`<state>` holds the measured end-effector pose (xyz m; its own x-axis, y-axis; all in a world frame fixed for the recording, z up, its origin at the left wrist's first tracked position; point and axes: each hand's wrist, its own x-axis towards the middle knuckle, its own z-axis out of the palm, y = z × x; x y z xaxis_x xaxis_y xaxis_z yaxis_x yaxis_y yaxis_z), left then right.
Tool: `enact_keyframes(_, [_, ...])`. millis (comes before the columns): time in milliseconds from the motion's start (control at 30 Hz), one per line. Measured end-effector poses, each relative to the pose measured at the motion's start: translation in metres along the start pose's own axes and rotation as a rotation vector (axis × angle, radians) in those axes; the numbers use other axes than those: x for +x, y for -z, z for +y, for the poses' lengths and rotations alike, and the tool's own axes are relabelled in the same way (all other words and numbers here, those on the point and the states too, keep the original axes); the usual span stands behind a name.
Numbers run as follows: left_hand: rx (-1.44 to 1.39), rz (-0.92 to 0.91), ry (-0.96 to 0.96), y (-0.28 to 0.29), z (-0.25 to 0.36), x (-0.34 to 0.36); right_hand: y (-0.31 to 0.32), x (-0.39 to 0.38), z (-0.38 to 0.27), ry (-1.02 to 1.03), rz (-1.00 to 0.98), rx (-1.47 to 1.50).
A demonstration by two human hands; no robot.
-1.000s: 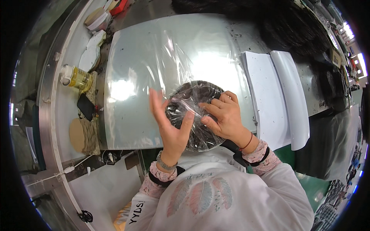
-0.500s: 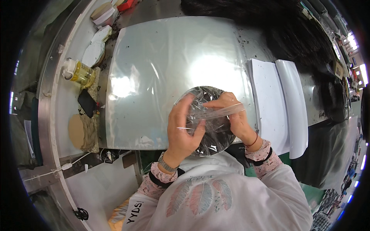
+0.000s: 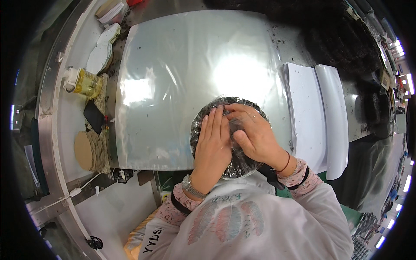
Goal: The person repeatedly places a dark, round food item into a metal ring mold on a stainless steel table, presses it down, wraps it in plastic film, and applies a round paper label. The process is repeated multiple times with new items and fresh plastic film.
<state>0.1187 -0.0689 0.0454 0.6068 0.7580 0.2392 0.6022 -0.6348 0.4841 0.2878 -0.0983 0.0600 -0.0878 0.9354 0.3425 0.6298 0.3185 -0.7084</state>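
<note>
A round black object wrapped in clear plastic film lies at the near edge of the plastic-covered table, close against my body. My left hand rests flat on its left half, fingers straight, side by side and pointing away from me. Over its right half, my right hand is bent, with its index fingertip by the left fingertips. Clear plastic film shows between the right thumb and fingers. The hands cover most of the object's top, so what lies inside the wrap cannot be made out.
A clear plastic sheet covers the table. White paper sheets with a rolled edge lie right. Long black hair-like strands are at the far right. Along the left ledge are a yellow bottle, a black flat item and brown discs.
The loose strip of film that stood up between my hands is now down on the round object. My left hand has flattened onto it, and my right hand has moved in beside it.
</note>
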Motion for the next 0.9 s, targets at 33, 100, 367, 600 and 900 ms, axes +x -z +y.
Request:
enact_keyframes(33, [-0.015, 0.011, 0.011, -0.001, 0.001, 0.002, -0.003, 0.001, -0.001, -0.003, 0.010, -0.002])
enact_keyframes(100, [-0.047, 0.034, 0.008, -0.007, -0.004, 0.002, -0.008, -0.002, 0.000, -0.049, -0.052, -0.055])
enact_keyframes(367, [-0.427, -0.025, -0.086, 0.027, -0.011, -0.014, -0.014, -0.002, -0.001, -0.011, -0.076, -0.129])
enact_keyframes(600, [-0.091, -0.130, -0.156, 0.017, 0.007, -0.012, -0.025, 0.003, -0.009, -0.358, 0.171, 0.621])
enact_keyframes(900, [0.029, -0.085, -0.184, 0.008, 0.012, -0.010, 0.057, -0.007, -0.013, -0.394, 0.406, 1.026])
